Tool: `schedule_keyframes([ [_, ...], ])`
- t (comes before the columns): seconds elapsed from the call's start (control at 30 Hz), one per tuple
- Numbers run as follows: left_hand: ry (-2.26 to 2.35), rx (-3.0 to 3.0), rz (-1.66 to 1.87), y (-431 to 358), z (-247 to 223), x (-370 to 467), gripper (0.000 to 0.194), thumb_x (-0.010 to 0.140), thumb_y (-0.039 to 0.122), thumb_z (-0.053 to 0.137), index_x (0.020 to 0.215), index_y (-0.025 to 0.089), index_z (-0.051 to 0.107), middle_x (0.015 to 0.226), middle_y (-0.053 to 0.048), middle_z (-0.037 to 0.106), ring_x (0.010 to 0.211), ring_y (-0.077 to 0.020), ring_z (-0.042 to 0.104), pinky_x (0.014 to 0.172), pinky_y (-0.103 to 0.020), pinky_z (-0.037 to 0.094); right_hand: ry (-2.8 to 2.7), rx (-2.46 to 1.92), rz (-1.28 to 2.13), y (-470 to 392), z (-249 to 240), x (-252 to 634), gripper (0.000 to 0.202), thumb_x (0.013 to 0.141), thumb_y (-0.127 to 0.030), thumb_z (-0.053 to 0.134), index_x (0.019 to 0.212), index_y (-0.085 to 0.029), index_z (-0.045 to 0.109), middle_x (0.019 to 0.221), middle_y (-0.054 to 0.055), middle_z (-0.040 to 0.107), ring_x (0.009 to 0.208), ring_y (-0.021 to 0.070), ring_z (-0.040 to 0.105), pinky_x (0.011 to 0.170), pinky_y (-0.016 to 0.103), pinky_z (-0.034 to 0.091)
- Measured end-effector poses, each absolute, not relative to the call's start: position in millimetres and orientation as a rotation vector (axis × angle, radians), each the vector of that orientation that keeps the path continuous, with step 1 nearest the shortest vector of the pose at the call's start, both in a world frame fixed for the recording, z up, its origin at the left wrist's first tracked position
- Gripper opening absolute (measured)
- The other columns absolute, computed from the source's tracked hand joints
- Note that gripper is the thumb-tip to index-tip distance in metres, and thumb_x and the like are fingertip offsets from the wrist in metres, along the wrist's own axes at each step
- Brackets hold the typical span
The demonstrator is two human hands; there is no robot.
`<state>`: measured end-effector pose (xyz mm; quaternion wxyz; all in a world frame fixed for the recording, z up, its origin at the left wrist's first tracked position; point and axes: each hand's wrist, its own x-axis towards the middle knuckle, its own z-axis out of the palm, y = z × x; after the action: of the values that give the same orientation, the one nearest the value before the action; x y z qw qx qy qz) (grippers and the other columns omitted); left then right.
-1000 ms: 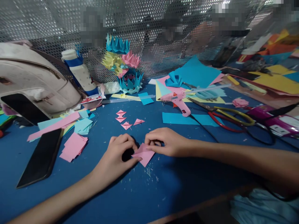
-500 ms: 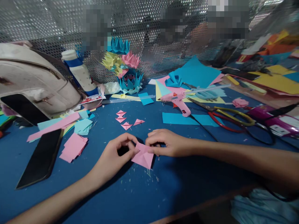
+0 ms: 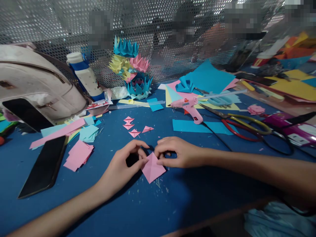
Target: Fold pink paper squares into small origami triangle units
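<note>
A creased pink paper square (image 3: pixel 153 169) is held between both hands just above the blue table, one corner pointing toward me. My left hand (image 3: pixel 130 159) pinches its left corner between thumb and fingers, with the index finger raised. On the other side, my right hand (image 3: pixel 171 153) grips the upper right edge with thumb and curled fingers. Beyond the hands lie several small folded pink pieces (image 3: pixel 134 133). A stack of pink squares (image 3: pixel 78 155) sits to the left, near a dark phone (image 3: pixel 44 168).
A pink glue gun (image 3: pixel 190 108) with its cable lies beyond my right hand, near scissors (image 3: pixel 247 125) and a blue strip (image 3: pixel 197 126). Paper flowers (image 3: pixel 138 85), a bottle (image 3: pixel 86 77) and a bag (image 3: pixel 37 79) stand behind. Another phone (image 3: pixel 26 113) leans on the bag.
The pink square has turned, so one corner now points toward me. My left index finger has lifted off the paper. The view has shifted slightly.
</note>
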<state>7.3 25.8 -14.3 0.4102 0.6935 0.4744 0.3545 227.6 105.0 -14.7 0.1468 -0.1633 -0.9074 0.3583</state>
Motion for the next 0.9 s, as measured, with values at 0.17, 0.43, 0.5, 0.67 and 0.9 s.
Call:
schedule_keyframes([
  [0.17,1.187,1.864,0.87,22.3,-17.1,9.5,0.021,0.094,0.02,0.061,0.114,0.026,0.059,0.088,0.003,0.067,0.083,-0.0143,0.062,0.08,-0.028,0.043,-2.561,-0.556,1.057,102.5,-13.9,226.7,0.021,0.093,-0.032,0.057,0.08,-0.017,0.062,0.071,-0.001,0.06,0.066,0.01,0.05,0.062,0.023,0.034],
  [0.43,1.264,2.11,0.793,18.6,-20.3,2.6,0.041,0.088,0.018,0.073,0.122,0.031,0.055,0.095,0.005,0.066,0.087,-0.0172,0.057,0.087,-0.034,0.033,-2.537,-0.631,1.07,103.0,-13.5,226.8,0.014,0.089,-0.02,0.055,0.076,-0.017,0.059,0.068,-0.003,0.055,0.061,0.0085,0.044,0.063,0.023,0.033],
  [0.5,1.284,2.121,0.77,19.6,-20.6,2.8,0.043,0.087,0.018,0.074,0.122,0.031,0.053,0.094,0.005,0.065,0.089,-0.0177,0.056,0.085,-0.033,0.034,-2.526,-0.651,1.076,103.8,-13.8,226.9,0.012,0.088,-0.019,0.055,0.076,-0.017,0.06,0.068,-0.003,0.055,0.063,0.0091,0.045,0.062,0.023,0.033],
  [0.67,1.235,2.172,0.776,21.8,-18.9,2.0,0.037,0.09,0.019,0.072,0.12,0.029,0.054,0.1,0.004,0.066,0.093,-0.0175,0.056,0.087,-0.032,0.036,-2.531,-0.685,1.036,105.0,-17.6,229.1,0.009,0.085,-0.016,0.057,0.077,-0.017,0.061,0.069,-0.002,0.057,0.068,0.0103,0.048,0.062,0.023,0.033],
  [0.9,1.043,2.932,0.755,15.7,-20.7,2.0,0.024,0.106,0.016,0.043,0.116,0.019,0.065,0.121,-0.006,0.067,0.11,-0.022,0.055,0.098,-0.041,0.028,-2.62,-0.729,0.853,104.4,-18.6,231.1,0.012,0.083,-0.014,0.06,0.072,-0.018,0.056,0.063,-0.004,0.054,0.068,0.0108,0.049,0.064,0.025,0.031],
])
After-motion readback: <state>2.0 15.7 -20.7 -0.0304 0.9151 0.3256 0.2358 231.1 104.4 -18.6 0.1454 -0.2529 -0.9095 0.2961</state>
